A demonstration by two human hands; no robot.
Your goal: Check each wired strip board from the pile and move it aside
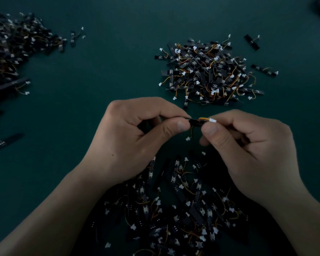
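I hold one black wired strip board [194, 122] between both hands above the green table. My left hand [137, 139] pinches its black end between thumb and forefinger. My right hand [248, 154] pinches the orange-yellow wire by its white connector [212, 120]. A second wire with a white plug [187, 138] dangles below the board. A pile of similar boards [177, 204] lies in the shade under my wrists, near the front edge. Another pile [209, 72] sits beyond my hands, to the right of centre.
A third large heap of boards [13, 48] fills the far left. Single stray boards lie at the left edge [6, 142], near the far right [251, 42] and beside the right pile [264, 70]. Bare green table surface [109, 71] separates the piles.
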